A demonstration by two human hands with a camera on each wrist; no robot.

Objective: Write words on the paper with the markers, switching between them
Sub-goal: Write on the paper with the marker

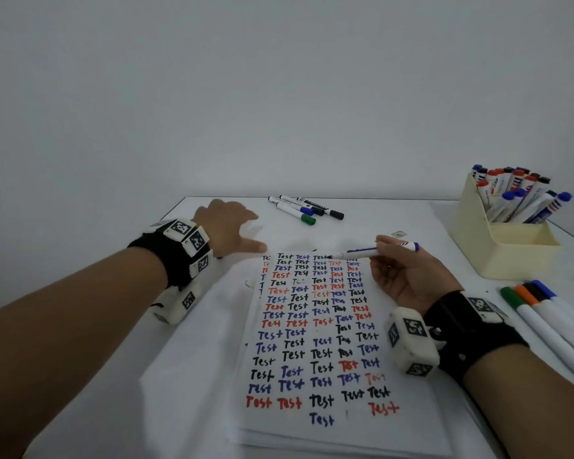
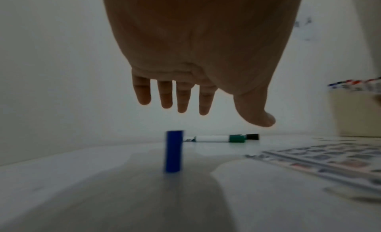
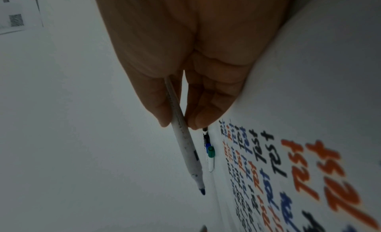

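Note:
A sheet of paper (image 1: 328, 435) covered in rows of the word "Test" in black, blue and red lies in front of me. My right hand (image 1: 408, 276) pinches an uncapped blue marker (image 1: 375, 250) above the paper's top edge, tip pointing left; the right wrist view shows its bare tip (image 3: 202, 191). My left hand (image 1: 227, 228) hovers over the table left of the paper, fingers straight and empty. Below it the blue cap (image 2: 173, 151) stands upright on the table, apart from the fingers (image 2: 183, 98).
Three capped markers (image 1: 307, 209) lie at the table's far edge. A cream holder (image 1: 497, 240) full of markers stands at the back right. Several more markers (image 1: 550, 323) lie at the right edge near my right wrist.

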